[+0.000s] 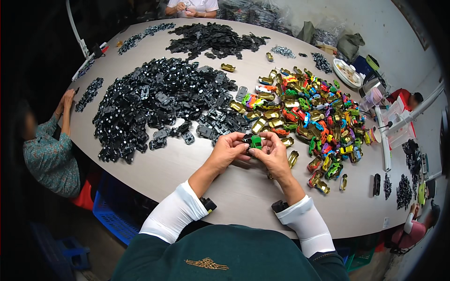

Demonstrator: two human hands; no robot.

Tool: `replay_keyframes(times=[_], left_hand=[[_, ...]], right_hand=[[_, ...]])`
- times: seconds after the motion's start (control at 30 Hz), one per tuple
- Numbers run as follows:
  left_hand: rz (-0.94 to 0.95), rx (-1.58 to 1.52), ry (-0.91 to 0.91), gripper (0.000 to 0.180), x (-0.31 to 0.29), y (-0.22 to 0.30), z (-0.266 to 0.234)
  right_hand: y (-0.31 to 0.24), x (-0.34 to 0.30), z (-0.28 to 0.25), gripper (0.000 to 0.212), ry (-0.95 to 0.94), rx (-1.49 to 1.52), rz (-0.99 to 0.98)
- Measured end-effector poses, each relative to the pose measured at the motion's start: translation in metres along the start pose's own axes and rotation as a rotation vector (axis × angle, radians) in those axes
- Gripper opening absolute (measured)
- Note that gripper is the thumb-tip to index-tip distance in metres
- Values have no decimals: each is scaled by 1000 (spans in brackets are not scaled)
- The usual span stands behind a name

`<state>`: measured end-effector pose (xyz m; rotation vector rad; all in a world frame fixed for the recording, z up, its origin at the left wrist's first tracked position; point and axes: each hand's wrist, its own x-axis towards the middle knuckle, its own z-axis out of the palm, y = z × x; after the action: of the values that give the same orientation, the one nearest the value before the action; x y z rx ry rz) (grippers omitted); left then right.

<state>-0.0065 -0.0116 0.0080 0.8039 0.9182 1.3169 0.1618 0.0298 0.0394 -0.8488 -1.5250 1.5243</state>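
1. A small green toy car body [256, 141] is pinched between the fingertips of the left hand [228, 149] and the right hand [273, 153], above the tabletop [187, 168] a little in from its near edge.
2. A black part is pressed against the green shell on its left side; what kind of part it is cannot be made out, since the curled fingers cover most of it.
3. A large heap of black chassis parts [159, 103] is spread just beyond the left hand, towards the left edge.
4. A heap of coloured and gold car bodies [309, 112] is piled just beyond the right hand, reaching to the right edge.
5. A second pile of flat black pieces [213, 40] is seen near the far edge.
6. Other persons are seated at the left, far and right edges; they are partly cut off by the dark rim.
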Motion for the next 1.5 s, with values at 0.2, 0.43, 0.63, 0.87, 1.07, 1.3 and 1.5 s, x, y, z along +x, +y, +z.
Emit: replay_keyframes(times=[0.2, 0.43, 0.63, 0.87, 1.07, 1.3, 1.5], left_hand=[[30, -9, -32, 28, -2, 1, 0], [145, 87, 54, 30, 0, -6, 3], [198, 306, 113, 27, -6, -4, 9], [314, 544, 109, 28, -13, 5, 17], [433, 828, 81, 33, -13, 6, 15], [260, 495, 38, 23, -15, 9, 17], [219, 36, 165, 14, -2, -5, 5]], right_hand=[[11, 1, -8, 27, 17, -253, 17], [-4, -5, 3, 25, 177, -486, -278], [-16, -11, 12, 21, 140, -686, -394], [-8, -10, 12, 20, 140, -715, -366], [-1, -8, 8, 22, 135, -756, -416], [-4, -10, 6, 31, 98, -907, -496], [-3, -6, 10, 34, 278, -849, -553]])
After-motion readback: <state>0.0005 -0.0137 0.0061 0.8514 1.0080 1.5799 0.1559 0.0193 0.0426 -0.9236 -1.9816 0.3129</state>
